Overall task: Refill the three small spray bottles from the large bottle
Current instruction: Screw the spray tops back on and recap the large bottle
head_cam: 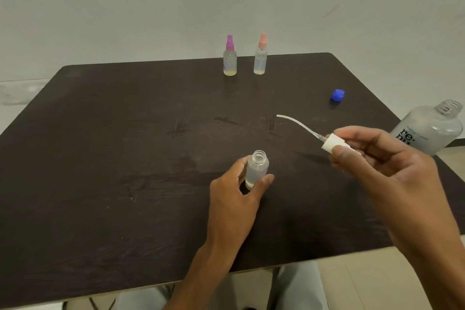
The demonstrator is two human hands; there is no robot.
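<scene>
My left hand (pixel 235 191) grips a small clear bottle (pixel 256 170) standing upright on the dark table (pixel 113 158); its neck is uncapped and a little liquid sits at the bottom. My right hand (pixel 382 158) pinches a white spray head (pixel 333 143) in the air, its thin dip tube (pixel 297 123) pointing up and left. The large bottle (pixel 432 128), uncapped and frosted, stands at the table's right edge behind my right hand. Its blue cap (pixel 337 95) lies on the table. Two capped spray bottles stand at the back: a purple-topped one (pixel 230 58) and a pink-topped one (pixel 260 56).
A pale wall rises behind the table. The table's front edge runs just above my knees, and its right corner ends near the large bottle. Bare dark tabletop spreads to the left of my hands.
</scene>
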